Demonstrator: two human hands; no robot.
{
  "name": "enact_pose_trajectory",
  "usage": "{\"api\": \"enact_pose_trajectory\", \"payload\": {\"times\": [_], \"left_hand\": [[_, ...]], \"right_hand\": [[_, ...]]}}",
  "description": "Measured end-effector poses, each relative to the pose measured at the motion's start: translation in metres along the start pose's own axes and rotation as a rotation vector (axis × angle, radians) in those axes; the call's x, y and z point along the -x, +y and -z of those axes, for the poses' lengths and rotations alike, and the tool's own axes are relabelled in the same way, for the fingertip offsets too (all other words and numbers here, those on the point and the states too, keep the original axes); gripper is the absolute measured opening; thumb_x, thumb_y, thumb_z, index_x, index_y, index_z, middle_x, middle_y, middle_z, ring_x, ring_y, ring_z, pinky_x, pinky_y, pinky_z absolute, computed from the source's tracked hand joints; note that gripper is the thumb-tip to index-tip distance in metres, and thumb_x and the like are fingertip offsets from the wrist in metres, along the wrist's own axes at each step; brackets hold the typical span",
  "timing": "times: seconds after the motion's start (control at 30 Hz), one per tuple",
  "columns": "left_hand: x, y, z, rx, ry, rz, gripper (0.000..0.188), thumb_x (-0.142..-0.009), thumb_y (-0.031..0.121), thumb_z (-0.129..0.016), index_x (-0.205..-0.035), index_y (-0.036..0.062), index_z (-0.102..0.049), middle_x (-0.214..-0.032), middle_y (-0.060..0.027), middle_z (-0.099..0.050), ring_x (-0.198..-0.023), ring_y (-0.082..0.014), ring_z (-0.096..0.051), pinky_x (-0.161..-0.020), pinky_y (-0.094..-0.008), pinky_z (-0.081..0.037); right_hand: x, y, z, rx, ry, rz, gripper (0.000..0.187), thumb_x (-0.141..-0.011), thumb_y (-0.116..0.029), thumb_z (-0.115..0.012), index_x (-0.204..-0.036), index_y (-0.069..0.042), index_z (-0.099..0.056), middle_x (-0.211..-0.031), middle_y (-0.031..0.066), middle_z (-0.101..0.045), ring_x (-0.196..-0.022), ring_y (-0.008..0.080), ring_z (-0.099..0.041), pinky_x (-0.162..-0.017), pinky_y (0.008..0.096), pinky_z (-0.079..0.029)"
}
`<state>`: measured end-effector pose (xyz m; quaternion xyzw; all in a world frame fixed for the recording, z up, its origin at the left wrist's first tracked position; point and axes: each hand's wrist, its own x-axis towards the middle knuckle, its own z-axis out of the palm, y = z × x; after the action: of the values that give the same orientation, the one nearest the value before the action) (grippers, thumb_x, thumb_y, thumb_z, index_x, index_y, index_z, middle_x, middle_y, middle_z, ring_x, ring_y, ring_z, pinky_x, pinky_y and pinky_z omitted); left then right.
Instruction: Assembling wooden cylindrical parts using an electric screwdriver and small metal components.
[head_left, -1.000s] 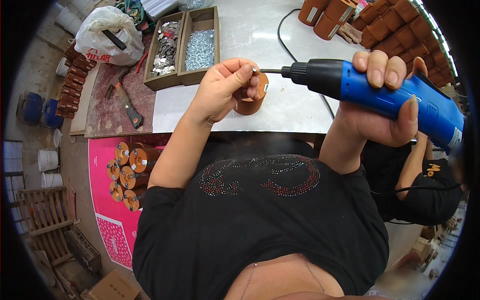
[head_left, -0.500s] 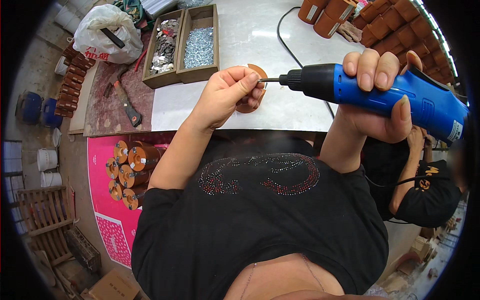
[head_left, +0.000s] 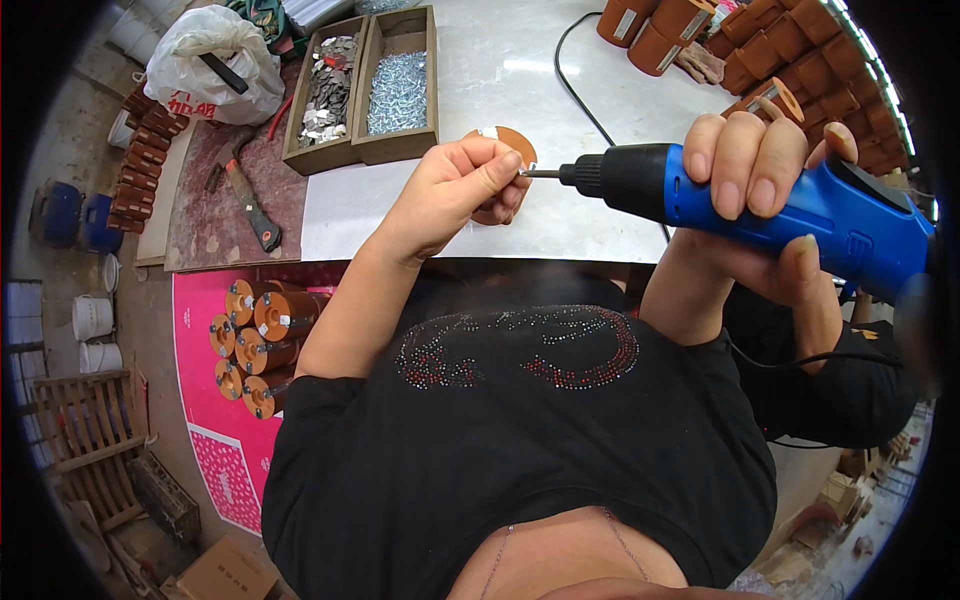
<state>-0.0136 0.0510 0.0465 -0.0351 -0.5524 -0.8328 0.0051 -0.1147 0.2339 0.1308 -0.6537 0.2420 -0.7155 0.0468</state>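
My right hand [head_left: 765,195] is wrapped round a blue and black electric screwdriver [head_left: 830,215], held level with its bit to the left. My left hand [head_left: 470,185] is closed in a pinch at the bit's tip, on a small shiny metal piece [head_left: 521,172] too small to make out fully. Beneath and behind the left fingers a round terracotta-brown pot [head_left: 515,145] stands on the table, partly hidden by the hand.
Wooden trays hold screws [head_left: 398,95] and flat metal pieces [head_left: 330,95]. A hammer [head_left: 250,200] and plastic bag [head_left: 215,70] lie left. Brown pots [head_left: 265,350] rest on a pink board; more are stacked [head_left: 800,50] at far right. A black cable [head_left: 570,80] crosses the table. A co-worker [head_left: 840,400] is at right.
The screwdriver's body has dipped slightly, its bit still at my left fingertips. More of the pot under my left hand shows. Another brown pot has appeared behind my right hand. The co-worker's arm has shifted.
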Motion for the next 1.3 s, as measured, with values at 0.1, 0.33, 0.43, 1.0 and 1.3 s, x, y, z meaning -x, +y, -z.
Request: {"api": "enact_pose_trajectory", "payload": {"times": [0.1, 0.33, 0.43, 1.0, 1.3], "left_hand": [[0.001, 0.002, -0.001, -0.065, 0.009, 0.035, 0.024, -0.088, 0.021, -0.048, -0.077, 0.0007, -0.053, -0.064, -0.0022, -0.049, -0.056, -0.0095, -0.047, -0.054, -0.0227, -0.042], [0.001, 0.0, -0.001, -0.088, -0.003, -0.03, 0.02, -0.088, 0.018, -0.049, -0.079, 0.0, -0.054, -0.068, -0.0029, -0.052, -0.056, -0.0088, -0.048, -0.055, -0.0216, -0.042], [0.003, -0.001, -0.001, -0.038, 0.007, -0.02, 0.02, -0.087, 0.018, -0.05, -0.08, -0.0001, -0.054, -0.068, -0.0029, -0.052, -0.056, -0.0085, -0.048, -0.055, -0.0218, -0.042], [-0.01, -0.011, -0.005, -0.729, 0.387, -0.604, 0.039, -0.09, 0.035, -0.038, -0.095, 0.0008, -0.055, -0.095, -0.0131, -0.052, -0.09, -0.0226, -0.049, -0.081, -0.0337, -0.037], [-0.004, -0.061, 0.002, -1.404, 0.464, -0.547, 0.043, -0.057, 0.023, -0.076, -0.087, 0.0035, -0.051, -0.12, -0.0251, -0.031, -0.106, -0.0409, -0.037, -0.091, -0.0426, -0.031]], "right_hand": [[-0.001, 0.0, 0.001, -0.007, -0.05, 0.002, 0.061, -0.073, -0.028, -0.055, -0.125, -0.006, -0.031, -0.08, 0.0017, -0.05, -0.072, 0.0133, -0.05, -0.07, 0.0337, -0.039], [0.004, 0.001, -0.003, -0.035, 0.111, -0.038, 0.061, -0.073, -0.026, -0.051, -0.126, -0.005, -0.028, -0.081, 0.0042, -0.048, -0.072, 0.015, -0.049, -0.071, 0.0352, -0.037], [0.006, 0.003, -0.003, -0.032, 0.151, -0.018, 0.061, -0.073, -0.026, -0.052, -0.125, -0.005, -0.029, -0.08, 0.004, -0.048, -0.072, 0.0151, -0.049, -0.071, 0.0351, -0.037], [0.021, 0.002, 0.001, 0.037, 0.158, 0.054, 0.061, -0.076, -0.018, -0.049, -0.127, -0.004, -0.019, -0.08, 0.0108, -0.051, -0.068, 0.0221, -0.053, -0.066, 0.0399, -0.045], [0.022, -0.001, 0.008, 0.023, 0.225, 0.104, 0.058, -0.076, -0.02, -0.048, -0.125, -0.004, -0.022, -0.081, 0.0104, -0.05, -0.07, 0.0219, -0.052, -0.069, 0.0407, -0.043]]}}
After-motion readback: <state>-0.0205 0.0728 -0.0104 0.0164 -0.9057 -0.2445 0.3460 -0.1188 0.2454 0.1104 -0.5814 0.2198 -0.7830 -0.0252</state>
